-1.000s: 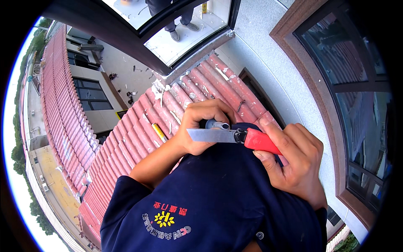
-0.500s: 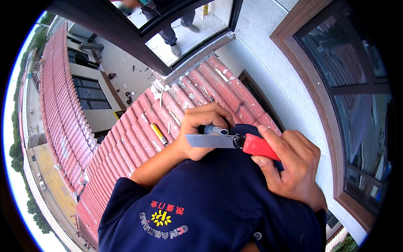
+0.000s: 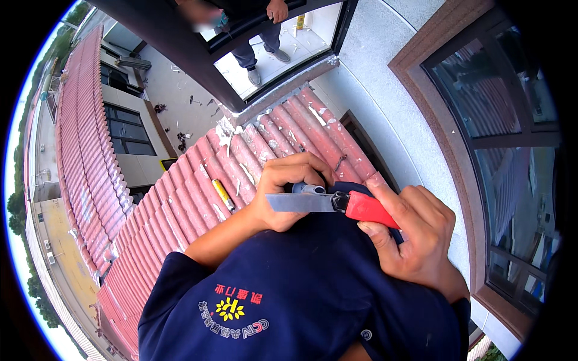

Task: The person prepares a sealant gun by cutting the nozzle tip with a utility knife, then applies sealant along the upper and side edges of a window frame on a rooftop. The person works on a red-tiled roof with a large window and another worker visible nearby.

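My right hand (image 3: 415, 234) is closed on a knife (image 3: 304, 203) with a red handle, a black collar and a broad flat grey blade. The blade points left and lies across the front of my left hand (image 3: 283, 189). My left hand is curled round a grey, rounded tube-like piece (image 3: 309, 188), mostly hidden by my fingers and the blade. Whether the blade touches this piece I cannot tell. Both hands are close in front of my dark blue shirt.
Below me slopes a red ridged roof (image 3: 180, 204) littered with white scraps and a yellow tube (image 3: 223, 194). A dark-framed window opening (image 3: 241, 102) stands ahead, with another person's legs and hand (image 3: 277, 11) behind it. To the right are a pale wall (image 3: 385, 84) and a brown-framed window (image 3: 481, 141).
My hands, the knife and the grey piece keep nearly the same position. The view has shifted slightly. Behind the window frame, the other person's hand now shows on the dark rail.
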The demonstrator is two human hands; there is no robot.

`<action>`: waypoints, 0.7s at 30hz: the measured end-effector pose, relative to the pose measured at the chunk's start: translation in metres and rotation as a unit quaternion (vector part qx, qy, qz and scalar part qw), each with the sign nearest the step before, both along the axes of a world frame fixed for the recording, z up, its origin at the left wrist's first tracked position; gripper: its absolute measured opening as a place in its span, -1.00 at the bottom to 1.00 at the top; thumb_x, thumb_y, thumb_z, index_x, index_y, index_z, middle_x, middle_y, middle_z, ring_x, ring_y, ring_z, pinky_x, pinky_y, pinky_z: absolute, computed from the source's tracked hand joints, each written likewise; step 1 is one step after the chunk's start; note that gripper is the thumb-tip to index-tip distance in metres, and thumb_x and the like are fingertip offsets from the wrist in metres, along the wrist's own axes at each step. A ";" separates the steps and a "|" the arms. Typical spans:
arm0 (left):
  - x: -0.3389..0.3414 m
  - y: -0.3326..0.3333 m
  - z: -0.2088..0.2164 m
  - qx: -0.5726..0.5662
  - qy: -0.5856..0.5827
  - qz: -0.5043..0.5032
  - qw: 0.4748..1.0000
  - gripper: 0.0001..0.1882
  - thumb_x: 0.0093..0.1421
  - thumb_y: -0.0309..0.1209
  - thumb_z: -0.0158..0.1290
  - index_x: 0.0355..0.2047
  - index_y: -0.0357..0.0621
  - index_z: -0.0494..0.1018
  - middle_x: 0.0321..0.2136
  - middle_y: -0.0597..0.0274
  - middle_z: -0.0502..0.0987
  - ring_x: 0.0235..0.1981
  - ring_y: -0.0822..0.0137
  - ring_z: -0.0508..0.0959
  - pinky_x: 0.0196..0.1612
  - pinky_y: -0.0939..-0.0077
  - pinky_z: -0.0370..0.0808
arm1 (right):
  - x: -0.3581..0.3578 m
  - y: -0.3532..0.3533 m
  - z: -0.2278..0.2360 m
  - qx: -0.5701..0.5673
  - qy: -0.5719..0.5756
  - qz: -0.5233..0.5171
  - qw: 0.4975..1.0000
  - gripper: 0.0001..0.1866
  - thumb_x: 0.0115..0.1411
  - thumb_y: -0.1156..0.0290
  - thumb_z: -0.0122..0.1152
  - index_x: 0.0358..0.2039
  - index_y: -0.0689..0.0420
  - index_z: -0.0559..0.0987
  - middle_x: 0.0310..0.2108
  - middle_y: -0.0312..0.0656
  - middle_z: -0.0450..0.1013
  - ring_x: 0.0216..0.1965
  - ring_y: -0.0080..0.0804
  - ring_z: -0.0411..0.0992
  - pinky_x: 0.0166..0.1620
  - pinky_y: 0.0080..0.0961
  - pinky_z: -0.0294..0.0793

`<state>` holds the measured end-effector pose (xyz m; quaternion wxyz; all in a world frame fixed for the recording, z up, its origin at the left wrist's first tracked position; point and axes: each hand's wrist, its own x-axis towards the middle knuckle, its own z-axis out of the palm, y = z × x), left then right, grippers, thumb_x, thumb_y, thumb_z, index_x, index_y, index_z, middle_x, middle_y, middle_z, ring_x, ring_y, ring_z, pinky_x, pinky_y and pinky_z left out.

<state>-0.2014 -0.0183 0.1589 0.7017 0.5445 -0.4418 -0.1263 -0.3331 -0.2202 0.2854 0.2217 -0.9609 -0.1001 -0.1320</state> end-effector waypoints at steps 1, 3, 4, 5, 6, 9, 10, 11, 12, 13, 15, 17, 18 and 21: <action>-0.002 0.002 0.000 0.003 0.005 0.000 1.000 -0.77 0.14 -0.32 0.24 -0.46 -0.25 0.51 -0.30 0.00 0.61 -0.32 0.16 0.64 -0.25 0.40 0.54 | 0.001 0.002 0.000 0.004 0.000 0.004 1.000 -0.54 0.12 0.19 0.46 -0.05 0.22 0.67 -0.57 -0.24 0.33 -0.59 -0.32 0.35 -0.51 -0.40 0.34; -0.002 0.001 0.001 0.004 0.011 -0.004 1.000 -0.73 0.15 -0.28 0.25 -0.47 -0.26 0.51 -0.30 0.00 0.61 -0.32 0.15 0.64 -0.25 0.38 0.55 | 0.006 0.005 0.001 0.007 -0.007 0.007 1.000 -0.53 0.12 0.19 0.45 -0.04 0.22 0.66 -0.57 -0.24 0.33 -0.59 -0.31 0.35 -0.50 -0.40 0.33; -0.003 0.001 0.001 -0.003 0.010 -0.001 1.000 -0.71 0.16 -0.26 0.25 -0.47 -0.26 0.51 -0.30 0.00 0.61 -0.32 0.15 0.64 -0.25 0.38 0.55 | 0.005 0.004 0.001 0.017 -0.003 0.010 1.000 -0.51 0.10 0.22 0.46 -0.02 0.24 0.65 -0.57 -0.21 0.32 -0.58 -0.29 0.33 -0.50 -0.38 0.31; -0.006 0.002 0.000 -0.008 0.009 0.004 1.000 -0.70 0.17 -0.25 0.25 -0.47 -0.26 0.51 -0.30 0.00 0.61 -0.32 0.15 0.64 -0.25 0.37 0.55 | 0.004 0.004 0.000 0.029 0.002 0.015 0.999 -0.49 0.09 0.25 0.47 0.01 0.25 0.64 -0.57 -0.19 0.31 -0.58 -0.26 0.32 -0.49 -0.36 0.29; -0.007 0.003 -0.001 -0.014 0.009 0.009 1.000 -0.68 0.18 -0.23 0.25 -0.47 -0.26 0.51 -0.30 0.00 0.61 -0.32 0.14 0.64 -0.25 0.37 0.55 | 0.002 0.004 0.000 0.040 0.007 0.020 0.999 -0.47 0.08 0.28 0.47 0.04 0.27 0.63 -0.57 -0.16 0.30 -0.58 -0.24 0.31 -0.48 -0.35 0.27; -0.009 0.006 -0.003 -0.027 0.004 0.010 1.000 -0.67 0.20 -0.21 0.24 -0.46 -0.26 0.51 -0.31 0.00 0.61 -0.32 0.14 0.64 -0.24 0.36 0.55 | 0.000 0.003 0.003 0.031 0.013 0.016 0.999 -0.46 0.04 0.30 0.49 0.03 0.25 0.64 -0.58 -0.17 0.29 -0.58 -0.24 0.30 -0.49 -0.35 0.26; -0.010 0.007 -0.003 -0.026 0.009 0.009 1.000 -0.67 0.19 -0.21 0.24 -0.46 -0.26 0.51 -0.31 0.00 0.61 -0.32 0.14 0.64 -0.24 0.36 0.55 | 0.001 0.004 0.003 0.032 0.011 0.018 0.999 -0.46 0.03 0.30 0.49 0.03 0.25 0.64 -0.58 -0.17 0.29 -0.58 -0.24 0.30 -0.49 -0.35 0.26; -0.009 0.007 -0.002 -0.024 0.015 0.006 1.000 -0.67 0.19 -0.21 0.25 -0.46 -0.26 0.51 -0.31 0.00 0.61 -0.32 0.14 0.64 -0.24 0.36 0.55 | 0.003 0.005 0.004 0.034 0.008 0.018 0.999 -0.46 0.03 0.31 0.49 0.03 0.25 0.64 -0.58 -0.17 0.28 -0.58 -0.25 0.30 -0.49 -0.35 0.26; -0.009 0.007 -0.001 -0.023 0.020 0.002 1.000 -0.67 0.19 -0.21 0.25 -0.46 -0.26 0.51 -0.31 0.00 0.61 -0.32 0.13 0.64 -0.24 0.36 0.55 | 0.003 0.006 0.004 0.035 0.006 0.018 0.999 -0.46 0.02 0.31 0.49 0.03 0.24 0.64 -0.58 -0.17 0.28 -0.58 -0.25 0.30 -0.49 -0.35 0.25; -0.010 0.007 -0.001 -0.020 0.016 0.003 1.000 -0.67 0.19 -0.21 0.25 -0.46 -0.26 0.51 -0.31 0.00 0.61 -0.32 0.13 0.64 -0.24 0.36 0.55 | 0.003 0.007 0.004 0.038 0.010 0.018 0.999 -0.46 0.03 0.31 0.49 0.03 0.24 0.64 -0.59 -0.17 0.28 -0.59 -0.25 0.30 -0.49 -0.35 0.25; -0.009 0.006 -0.001 -0.014 0.004 0.008 1.000 -0.67 0.18 -0.21 0.24 -0.46 -0.27 0.52 -0.31 -0.01 0.61 -0.32 0.13 0.64 -0.24 0.36 0.55 | 0.005 0.006 0.005 0.043 0.012 0.022 0.999 -0.47 0.04 0.32 0.49 0.03 0.24 0.64 -0.59 -0.17 0.28 -0.59 -0.25 0.30 -0.49 -0.35 0.25; -0.012 0.006 -0.002 -0.021 0.012 0.011 1.000 -0.66 0.18 -0.19 0.24 -0.46 -0.27 0.52 -0.31 -0.01 0.61 -0.32 0.13 0.64 -0.24 0.35 0.55 | 0.005 0.004 0.006 0.045 0.016 0.026 0.999 -0.49 0.06 0.33 0.48 0.03 0.25 0.64 -0.58 -0.15 0.30 -0.58 -0.23 0.32 -0.48 -0.34 0.27; -0.013 0.007 -0.004 -0.022 0.014 0.017 1.000 -0.65 0.18 -0.19 0.24 -0.46 -0.27 0.53 -0.31 -0.02 0.61 -0.32 0.13 0.64 -0.24 0.35 0.55 | 0.004 0.003 0.006 0.046 0.019 0.029 0.998 -0.50 0.07 0.33 0.47 0.02 0.25 0.64 -0.58 -0.14 0.32 -0.58 -0.22 0.32 -0.48 -0.33 0.28; -0.011 0.009 0.000 -0.026 -0.015 -0.008 1.000 -0.63 0.19 -0.16 0.24 -0.46 -0.27 0.54 -0.30 -0.03 0.61 -0.31 0.12 0.63 -0.23 0.33 0.54 | 0.006 -0.010 -0.009 -0.008 -0.006 -0.080 0.997 -0.54 0.12 0.26 0.46 -0.01 0.23 0.66 -0.55 -0.18 0.39 -0.54 -0.24 0.41 -0.47 -0.33 0.39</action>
